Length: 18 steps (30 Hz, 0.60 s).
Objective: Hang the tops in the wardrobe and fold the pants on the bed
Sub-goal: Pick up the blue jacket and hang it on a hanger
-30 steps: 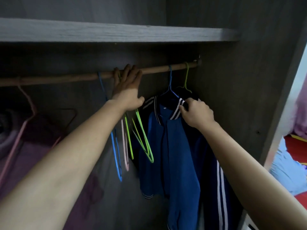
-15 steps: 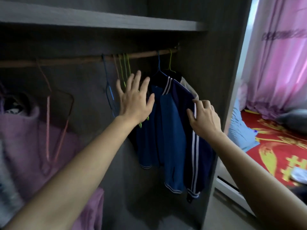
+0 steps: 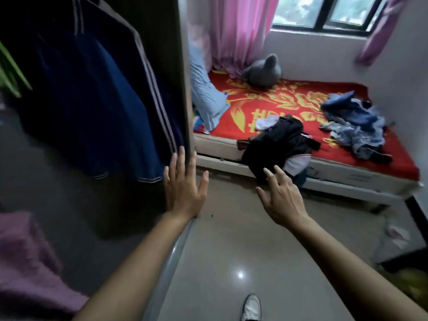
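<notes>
At the bottom edge, the toe of a white shoe [image 3: 251, 306] on the glossy grey floor [image 3: 231, 239], cut off by the frame. At lower left, a blurred purple fuzzy garment [image 3: 25, 258], mostly out of frame and hard to identify.

Reaching in from the bottom, two bare forearms. Left hand [image 3: 184, 189] at centre-left, flat and fully spread, holding nothing, fingertips near the hem of the hanging jacket and the wardrobe's side panel [image 3: 171, 54]; contact not certain. Right hand [image 3: 281, 200] at centre, open with fingers loosely splayed, empty, in the air in front of the bed edge.

Filling the left half, the dark wardrobe interior, with a blue jacket [image 3: 104, 100] with white stripes hanging inside, top and hanger cut off by the upper edge. At far left, a sliver of green hangers [image 3: 10, 72], blurred.

Beyond the hands, a black garment pile [image 3: 278, 144] with white and red trim, draped over the near edge of the bed [image 3: 243, 105], part dangling toward the floor; tops or pants not discernible. Farther right on the red and yellow bedspread, a crumpled heap of blue and grey clothes [image 3: 354, 123], individual pieces not separable. A light blue pillow [image 3: 206, 93] leaning beside the wardrobe, lower end hidden. At the far end, a grey plush toy [image 3: 262, 70] under pink curtains [image 3: 234, 31] and a window [image 3: 324, 10], cropped at the top.
</notes>
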### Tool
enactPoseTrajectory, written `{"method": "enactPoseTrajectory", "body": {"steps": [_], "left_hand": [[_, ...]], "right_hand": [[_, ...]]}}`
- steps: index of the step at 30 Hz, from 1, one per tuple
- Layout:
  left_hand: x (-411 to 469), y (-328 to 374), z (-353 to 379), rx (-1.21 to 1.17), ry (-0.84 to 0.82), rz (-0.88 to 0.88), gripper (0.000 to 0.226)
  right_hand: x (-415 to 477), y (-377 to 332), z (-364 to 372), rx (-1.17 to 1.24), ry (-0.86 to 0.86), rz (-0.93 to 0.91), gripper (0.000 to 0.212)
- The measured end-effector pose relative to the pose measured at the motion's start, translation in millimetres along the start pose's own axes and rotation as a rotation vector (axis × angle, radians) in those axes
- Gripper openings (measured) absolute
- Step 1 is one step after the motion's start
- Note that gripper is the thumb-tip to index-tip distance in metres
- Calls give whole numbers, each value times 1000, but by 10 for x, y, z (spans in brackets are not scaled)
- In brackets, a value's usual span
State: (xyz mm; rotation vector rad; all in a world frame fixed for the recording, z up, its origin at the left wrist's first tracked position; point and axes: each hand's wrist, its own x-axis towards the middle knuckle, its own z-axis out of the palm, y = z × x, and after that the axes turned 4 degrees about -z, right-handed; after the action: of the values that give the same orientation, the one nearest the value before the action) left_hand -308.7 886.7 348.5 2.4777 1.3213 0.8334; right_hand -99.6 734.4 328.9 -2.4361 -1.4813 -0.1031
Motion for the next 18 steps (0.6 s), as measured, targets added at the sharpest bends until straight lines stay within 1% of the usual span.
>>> {"method": "enactPoseTrajectory", "body": {"steps": [2, 4, 11, 15, 18], "left_hand": [[-205, 297, 240, -27, -115, 47, 66], [-348, 639, 414, -31, -175, 122, 68], [-1033, 1994, 823, -108, -284, 330, 72], [-1603, 2879, 1085, -173, -357, 424, 69], [-2173, 3567, 1288, -204, -408, 493, 68]], "right_hand": [[-412, 378, -119, -36, 3, 69, 66], [-774, 734, -272, -51, 44, 152, 68], [-2138, 1753, -807, -85, 121, 380, 76], [-3181, 2392, -1095, -78, 157, 570, 79], [-4044, 2861, -1258, -73, 154, 711, 79]]}}
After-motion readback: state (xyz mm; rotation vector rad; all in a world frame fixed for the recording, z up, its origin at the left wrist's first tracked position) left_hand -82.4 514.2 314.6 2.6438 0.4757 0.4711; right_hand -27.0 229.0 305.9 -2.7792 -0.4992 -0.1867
